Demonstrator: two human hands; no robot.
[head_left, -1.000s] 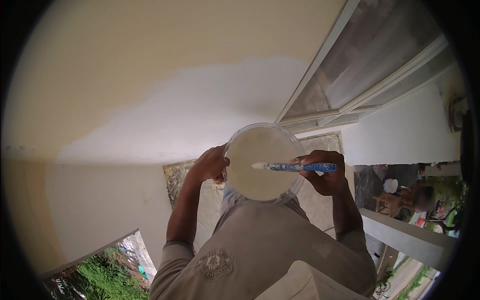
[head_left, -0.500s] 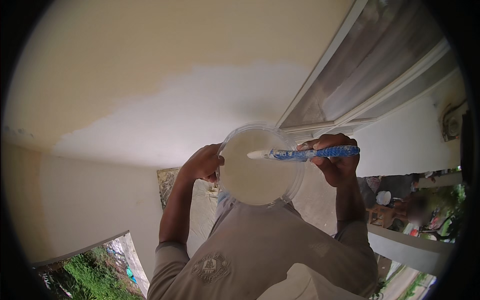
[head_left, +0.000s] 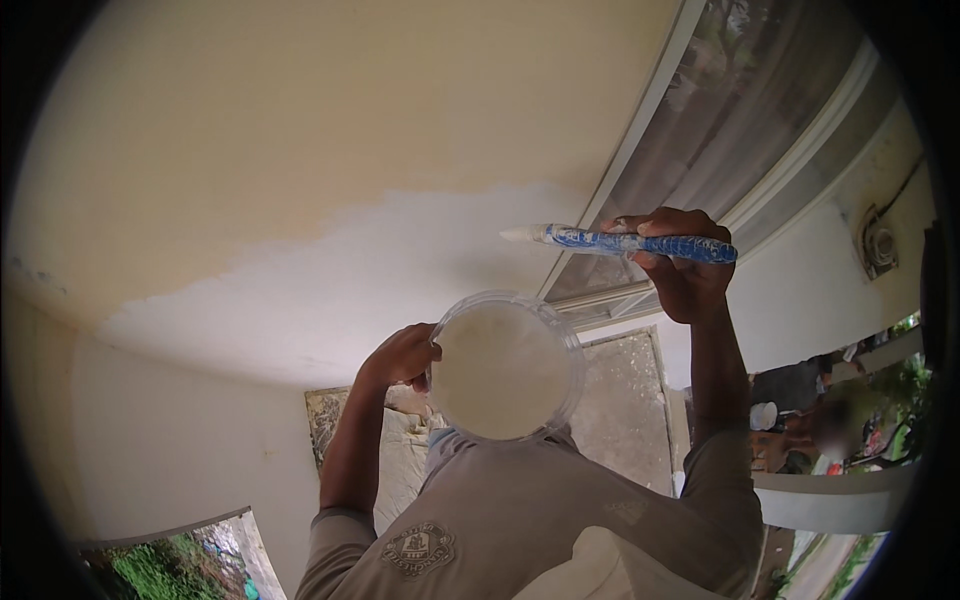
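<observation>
My left hand (head_left: 403,357) grips the left rim of a clear round tub (head_left: 578,375), held in front of my body. Pale cream paint (head_left: 505,370) lies inside it. In my right hand (head_left: 680,255) is a paintbrush (head_left: 600,240) with a blue, paint-smeared handle, fingers wrapped round it. Its pale bristles point left, above and beyond the tub and apart from it. Behind the brush stands a wall (head_left: 300,120), yellowish in its upper part, with a whiter painted patch (head_left: 370,250) below an uneven border.
A framed window (head_left: 740,130) slants along the right of the wall. Further right hangs a round fixture with a cable (head_left: 880,245). A sheet (head_left: 400,455) covers part of the floor at my left; a speckled floor (head_left: 630,400) shows at right. Another person (head_left: 800,425) is at the far right.
My right hand has lifted the paintbrush up from over the tub, toward the wall and slightly right. The tub and my left hand appear lower in the view.
</observation>
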